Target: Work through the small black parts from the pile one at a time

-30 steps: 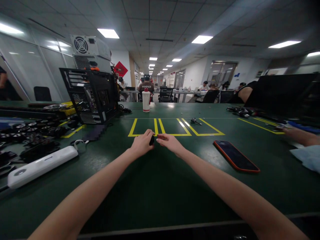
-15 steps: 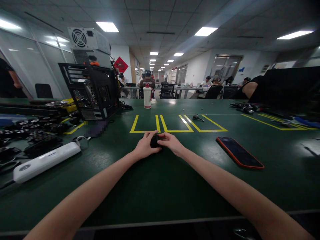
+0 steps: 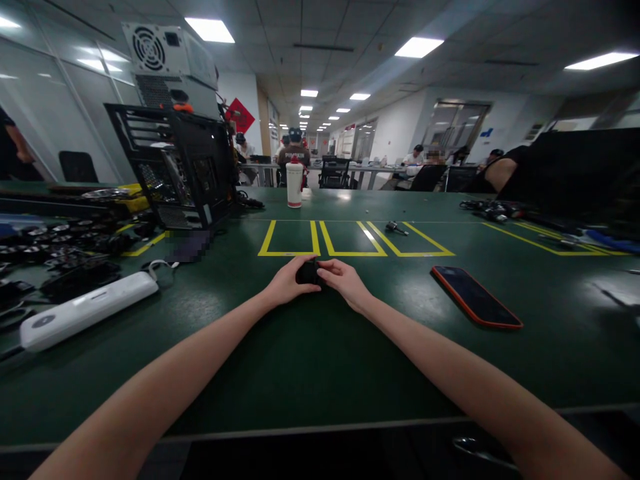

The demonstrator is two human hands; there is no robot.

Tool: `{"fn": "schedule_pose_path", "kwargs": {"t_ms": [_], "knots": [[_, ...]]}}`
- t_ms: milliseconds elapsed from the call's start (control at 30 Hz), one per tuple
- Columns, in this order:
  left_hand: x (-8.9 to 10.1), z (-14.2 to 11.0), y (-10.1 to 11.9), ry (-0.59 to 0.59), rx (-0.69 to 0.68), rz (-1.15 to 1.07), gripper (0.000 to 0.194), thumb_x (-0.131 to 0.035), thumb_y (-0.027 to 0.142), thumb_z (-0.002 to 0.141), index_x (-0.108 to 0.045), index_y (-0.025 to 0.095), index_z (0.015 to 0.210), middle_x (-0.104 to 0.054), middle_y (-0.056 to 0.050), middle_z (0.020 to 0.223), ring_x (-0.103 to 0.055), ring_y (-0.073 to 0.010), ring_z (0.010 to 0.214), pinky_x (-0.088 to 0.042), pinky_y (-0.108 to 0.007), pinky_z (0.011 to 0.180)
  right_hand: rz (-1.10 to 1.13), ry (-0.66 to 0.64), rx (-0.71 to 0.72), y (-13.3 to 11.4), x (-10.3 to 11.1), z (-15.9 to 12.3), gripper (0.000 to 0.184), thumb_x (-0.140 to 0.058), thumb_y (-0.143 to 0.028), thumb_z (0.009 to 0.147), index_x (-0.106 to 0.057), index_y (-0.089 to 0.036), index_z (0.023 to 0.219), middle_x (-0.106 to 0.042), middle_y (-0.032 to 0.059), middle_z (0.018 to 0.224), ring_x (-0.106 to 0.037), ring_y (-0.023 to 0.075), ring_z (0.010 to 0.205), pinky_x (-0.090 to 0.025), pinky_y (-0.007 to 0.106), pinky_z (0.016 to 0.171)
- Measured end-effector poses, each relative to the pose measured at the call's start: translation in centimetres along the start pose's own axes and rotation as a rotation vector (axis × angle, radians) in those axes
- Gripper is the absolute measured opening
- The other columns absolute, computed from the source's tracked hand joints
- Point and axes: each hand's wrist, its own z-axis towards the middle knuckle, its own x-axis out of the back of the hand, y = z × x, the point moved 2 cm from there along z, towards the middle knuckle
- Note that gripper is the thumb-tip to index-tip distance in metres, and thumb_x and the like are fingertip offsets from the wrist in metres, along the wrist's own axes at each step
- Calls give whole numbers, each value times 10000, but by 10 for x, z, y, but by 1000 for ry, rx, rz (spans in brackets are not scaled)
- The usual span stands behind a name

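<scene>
Between my two hands, just above or on the green table point(image 3: 280, 373), is a small black part point(image 3: 307, 272) whose kind I cannot make out. My left hand point(image 3: 289, 280) grips it from the left, with thumb and fingers curved around it. From the right, the fingertips of my right hand point(image 3: 345, 280) pinch its side. Just beyond the hands, yellow tape outlines point(image 3: 353, 254) mark the tabletop. A small dark metal piece point(image 3: 397, 228) lies at the right-hand outline.
To the right lies a phone with an orange case point(image 3: 475, 297). A white power strip point(image 3: 90, 311) and a pile of black parts point(image 3: 65, 233) are on the left, near an open computer case point(image 3: 185, 167). A white cup point(image 3: 295, 185) stands ahead. People sit farther back.
The view has tilted slightly, so the table sits a little higher in the picture. The left fingers have opened somewhat around the black part, showing more of it. Both hands still hold it.
</scene>
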Motion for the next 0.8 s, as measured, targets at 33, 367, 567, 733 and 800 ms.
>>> {"fn": "schedule_pose_path", "kwargs": {"t_ms": [33,367,567,733,800], "knots": [[0,0,-1,4,1,2,630,-670,340,647,-386,222,1198,-486,-77,1175,-460,-225,1087,-359,-394,933,-4,12,-14,1,0,1,311,-626,-322,667,-573,-195,946,-609,40,946,-560,162,907,-418,356,839],[0,1,-5,32,-18,22,620,-682,340,632,-405,210,1171,-493,-83,1150,-467,-228,1068,-370,-393,911,-15,-66,53,-7,-3,-3,389,-659,-204,629,-570,-202,1008,-586,44,1027,-540,167,971,-386,361,903],[-2,1,-6,35,-19,26,638,-693,350,615,-402,208,1165,-490,-82,1139,-470,-232,1057,-378,-396,900,45,10,-33,1,-4,0,285,-612,-312,681,-578,-211,946,-583,43,953,-547,172,924,-439,374,815],[-2,1,-6,37,-34,28,625,-689,346,621,-405,205,1160,-493,-81,1135,-466,-227,1061,-371,-389,909,93,37,-77,6,-3,5,346,-645,-280,651,-563,-201,978,-582,48,970,-549,167,922,-435,360,829],[-2,1,-6,39,-41,28,621,-688,342,623,-405,205,1159,-494,-80,1133,-467,-225,1060,-371,-386,909,72,15,-58,6,-3,5,352,-649,-254,644,-572,-190,982,-585,54,1004,-549,171,936,-417,366,860]]}}
